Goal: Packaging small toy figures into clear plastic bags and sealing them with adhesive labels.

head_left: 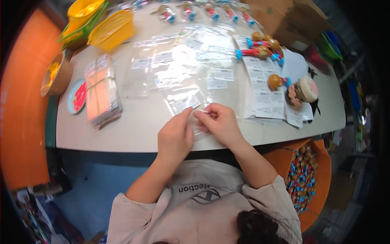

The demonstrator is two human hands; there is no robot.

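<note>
Nearest: one orange bin (pixel 323 162), heaped with red, blue and brown pieces (pixel 302 175). Left hand (pixel 175 132): fingers close together at a clear plastic bag (pixel 181 99); whether it grips, I cannot tell. Right hand (pixel 219 122): thumb and forefinger pinching the bag's film. Bag: near the front edge of the surface (pixel 134 134). Handling, in my judgement: light fingertip pinch, film held level, no creasing. Beyond: further clear bags (pixel 164 57). Farthest: bagged pieces (pixel 211 12), in a row.
</note>
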